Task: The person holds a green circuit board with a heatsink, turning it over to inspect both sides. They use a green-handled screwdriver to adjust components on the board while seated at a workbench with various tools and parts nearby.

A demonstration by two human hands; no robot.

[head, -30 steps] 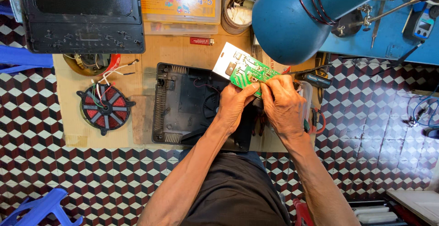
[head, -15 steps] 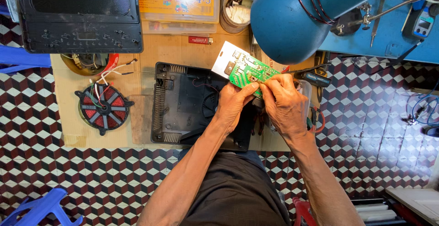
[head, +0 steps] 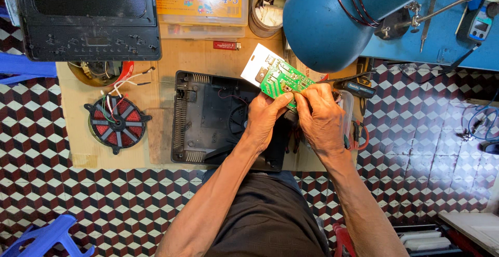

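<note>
Holding a green circuit board between them, the left hand and right hand met just above the middle of the frame, over the open black appliance shell. Both sets of fingers were pinched on the board's lower edge, the right hand also appearing to work a thin tool against it. Such a board looked light, stiff and fragile, best gripped by its bare edges and away from the small parts. A round tin at the upper middle held pale scraps and odd bits. Left of the shell lay a red wound coil on cardboard. A blue lamp shade hung at the upper right.
</note>
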